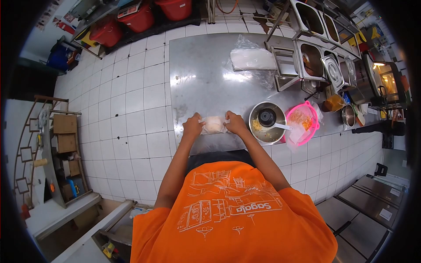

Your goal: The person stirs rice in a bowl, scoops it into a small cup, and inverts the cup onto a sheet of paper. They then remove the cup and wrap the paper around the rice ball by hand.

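Note:
A pale pinkish bundle in a thin white wrap (214,125) lies on the steel table (199,57) near its front edge. My left hand (193,126) is closed, pinching the left end of the wrap. At the opposite end, my right hand (236,123) grips the wrap with bent fingers. A clear plastic sheet (217,143) lies between the bundle and my body. To the right of my right hand stands a steel bowl (262,139) with yellowish bits, a black round object (266,117) and a white-handled utensil (283,126) in it.
Beside the bowl sits a pink basket (316,125) with orange and pale food. A white stack in clear plastic (252,59) lies farther back. Metal racks with steel pans (311,59) rise at the right. Red bins (136,19) stand beyond the tiled floor.

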The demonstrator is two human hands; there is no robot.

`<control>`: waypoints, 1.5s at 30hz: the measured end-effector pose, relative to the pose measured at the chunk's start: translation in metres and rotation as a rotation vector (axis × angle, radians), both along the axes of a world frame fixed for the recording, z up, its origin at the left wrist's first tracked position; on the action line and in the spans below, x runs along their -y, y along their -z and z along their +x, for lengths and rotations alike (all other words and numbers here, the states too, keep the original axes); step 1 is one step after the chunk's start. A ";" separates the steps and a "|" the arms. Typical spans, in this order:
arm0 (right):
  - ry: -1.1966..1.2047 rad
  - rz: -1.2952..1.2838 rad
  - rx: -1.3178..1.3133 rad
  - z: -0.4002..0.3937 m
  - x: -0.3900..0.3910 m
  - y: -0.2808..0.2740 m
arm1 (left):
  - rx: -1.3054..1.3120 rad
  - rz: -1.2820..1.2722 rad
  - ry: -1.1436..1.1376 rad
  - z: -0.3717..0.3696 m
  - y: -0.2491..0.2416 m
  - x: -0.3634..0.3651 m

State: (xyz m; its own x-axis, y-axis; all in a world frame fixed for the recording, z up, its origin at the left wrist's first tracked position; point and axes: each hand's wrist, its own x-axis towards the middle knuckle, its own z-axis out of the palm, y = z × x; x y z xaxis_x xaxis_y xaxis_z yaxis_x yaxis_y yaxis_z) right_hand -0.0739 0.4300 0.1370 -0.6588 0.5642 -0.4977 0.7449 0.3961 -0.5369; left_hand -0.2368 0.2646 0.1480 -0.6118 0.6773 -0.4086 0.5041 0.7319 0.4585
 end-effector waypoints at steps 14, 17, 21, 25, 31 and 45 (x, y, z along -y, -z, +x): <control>-0.018 0.276 -0.200 -0.003 0.003 -0.006 | -0.380 0.346 0.196 0.000 0.035 0.005; -0.089 0.164 -0.223 0.001 0.005 0.005 | -0.273 0.299 0.310 0.001 0.038 0.009; -0.099 0.292 -0.526 0.016 0.016 0.016 | -0.067 0.451 0.250 0.006 0.025 0.021; -0.029 0.225 -0.647 0.020 0.024 0.016 | 0.130 0.599 0.208 -0.003 0.024 0.027; 0.040 0.152 -0.580 0.020 0.024 0.010 | 0.156 0.655 0.188 -0.004 0.020 0.030; -0.180 0.195 -0.573 0.017 0.016 0.010 | 0.172 0.466 0.375 -0.022 0.003 0.024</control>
State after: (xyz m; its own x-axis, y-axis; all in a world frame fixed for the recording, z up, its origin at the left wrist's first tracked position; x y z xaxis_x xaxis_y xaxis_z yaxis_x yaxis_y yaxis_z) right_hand -0.0564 0.4137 0.1272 -0.8833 0.4646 0.0633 0.2729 0.6192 -0.7363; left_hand -0.2591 0.2407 0.1446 -0.2493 0.9642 -0.0903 0.5785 0.2230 0.7846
